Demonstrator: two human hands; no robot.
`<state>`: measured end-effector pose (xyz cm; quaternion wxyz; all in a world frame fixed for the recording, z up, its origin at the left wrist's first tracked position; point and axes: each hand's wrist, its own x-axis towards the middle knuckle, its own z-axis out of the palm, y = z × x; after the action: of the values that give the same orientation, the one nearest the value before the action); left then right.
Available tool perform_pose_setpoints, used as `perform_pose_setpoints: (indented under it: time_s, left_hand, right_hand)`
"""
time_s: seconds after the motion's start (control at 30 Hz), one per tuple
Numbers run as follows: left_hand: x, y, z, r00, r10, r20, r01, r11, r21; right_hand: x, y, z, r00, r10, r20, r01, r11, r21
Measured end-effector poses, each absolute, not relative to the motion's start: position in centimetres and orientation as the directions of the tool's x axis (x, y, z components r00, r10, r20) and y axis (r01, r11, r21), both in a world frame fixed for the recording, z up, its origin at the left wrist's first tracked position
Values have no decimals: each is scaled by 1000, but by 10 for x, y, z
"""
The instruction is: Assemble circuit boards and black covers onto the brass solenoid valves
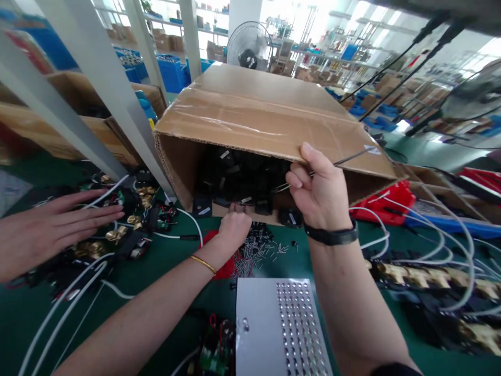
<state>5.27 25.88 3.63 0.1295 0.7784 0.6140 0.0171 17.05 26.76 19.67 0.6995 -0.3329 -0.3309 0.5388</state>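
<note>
One cardboard carton (254, 112), mouth toward the person, holds black parts (242, 169) in the head view; the right hand (323, 188) grips a thin metal tool (354, 156) at the carton's upper edge, while the left hand (235, 230) reaches the lower flap (219, 210); its grip I cannot tell.

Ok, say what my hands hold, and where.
Your right hand, at the box's upper edge, grips a slim metal tool around its middle. Whether your left hand holds anything cannot be told.

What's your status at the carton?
Right hand at carton top edge, gripping thin metal tool. Left hand at lower edge, by black parts. Loose screws in front; co-worker's hand at left.
</note>
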Motion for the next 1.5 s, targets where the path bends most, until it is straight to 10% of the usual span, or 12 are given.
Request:
perform_pose_setpoints:
  time_s: [0.23,0.6,0.83,1.1,1.5]
  left_hand:
    - [64,262,39,302,953,-34,933,-289,213]
    - [19,218,96,318,936,147,821,-350,451]
    - [-59,57,105,-18,1000,9,666,5,746]
    - [-33,5,79,50,978,-202,587,135,798]
    - [-12,-18,53,69,997,-39,286,18,958]
  right_hand:
    - [189,274,206,22,996,92,-484,91,-870]
    - [252,110,109,83,992,-95,300,-115,-947]
    - [240,26,67,-267,895,-358,260,-291,-921]
    - [177,33,63,-337,907,-251,270,-162,-949]
    - [154,9,63,-298,954,-16,41,-4,-999]
